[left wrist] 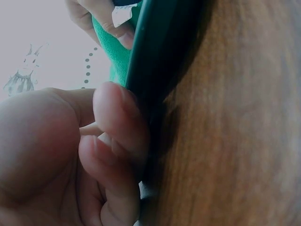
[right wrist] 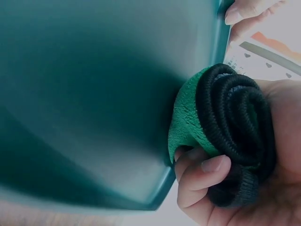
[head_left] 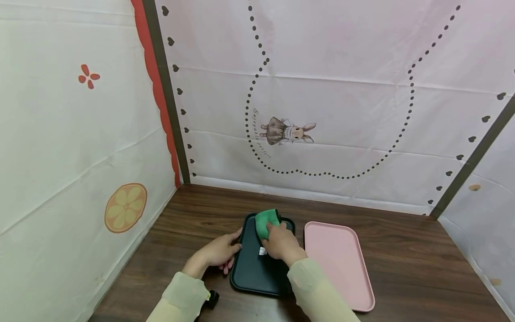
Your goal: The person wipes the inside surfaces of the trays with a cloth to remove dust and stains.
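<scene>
Head view: green cloth [head_left: 264, 223], gripped in the right hand [head_left: 281, 243], lies against a dark green tray [head_left: 257, 275] whose rim the left hand [head_left: 216, 251] pinches; pink tray [head_left: 342, 264] beside the right hand, wood-grain tabletop [head_left: 406, 259] beneath, rabbit-printed sheet [head_left: 342, 112] beyond.

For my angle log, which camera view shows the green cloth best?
The right wrist view: the green cloth appears large, its folded layers and dark edging plain. The head view shows it small, partly behind the right hand; the left wrist view shows only part, past the dark green tray.
</scene>
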Available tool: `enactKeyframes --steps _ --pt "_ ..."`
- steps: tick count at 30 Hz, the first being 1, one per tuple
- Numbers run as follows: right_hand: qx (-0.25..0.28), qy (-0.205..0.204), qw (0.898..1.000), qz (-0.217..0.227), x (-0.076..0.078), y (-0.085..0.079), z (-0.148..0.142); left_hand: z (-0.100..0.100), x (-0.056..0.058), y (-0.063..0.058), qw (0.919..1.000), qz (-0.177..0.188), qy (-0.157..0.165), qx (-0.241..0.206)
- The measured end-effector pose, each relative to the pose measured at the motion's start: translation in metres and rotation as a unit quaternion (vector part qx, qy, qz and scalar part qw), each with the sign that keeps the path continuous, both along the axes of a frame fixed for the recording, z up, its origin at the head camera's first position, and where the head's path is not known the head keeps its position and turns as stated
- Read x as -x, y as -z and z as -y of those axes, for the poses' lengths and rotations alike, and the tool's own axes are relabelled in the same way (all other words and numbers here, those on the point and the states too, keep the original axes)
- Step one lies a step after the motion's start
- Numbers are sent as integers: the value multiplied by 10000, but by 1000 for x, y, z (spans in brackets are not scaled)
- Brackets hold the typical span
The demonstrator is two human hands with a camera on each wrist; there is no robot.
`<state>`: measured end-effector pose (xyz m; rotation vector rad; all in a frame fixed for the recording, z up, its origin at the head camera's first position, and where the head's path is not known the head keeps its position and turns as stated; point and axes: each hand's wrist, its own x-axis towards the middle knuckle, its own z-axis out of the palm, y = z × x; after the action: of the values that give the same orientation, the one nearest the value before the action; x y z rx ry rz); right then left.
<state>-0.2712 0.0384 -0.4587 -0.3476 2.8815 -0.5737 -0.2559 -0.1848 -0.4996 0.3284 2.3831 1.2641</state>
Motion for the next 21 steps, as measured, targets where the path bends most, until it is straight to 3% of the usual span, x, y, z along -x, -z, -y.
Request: enactKeyframes --steps 21 --pt "-157 -115 9998 -4 -2 -5 17 0 -2 -1 10000 64 25 -60"
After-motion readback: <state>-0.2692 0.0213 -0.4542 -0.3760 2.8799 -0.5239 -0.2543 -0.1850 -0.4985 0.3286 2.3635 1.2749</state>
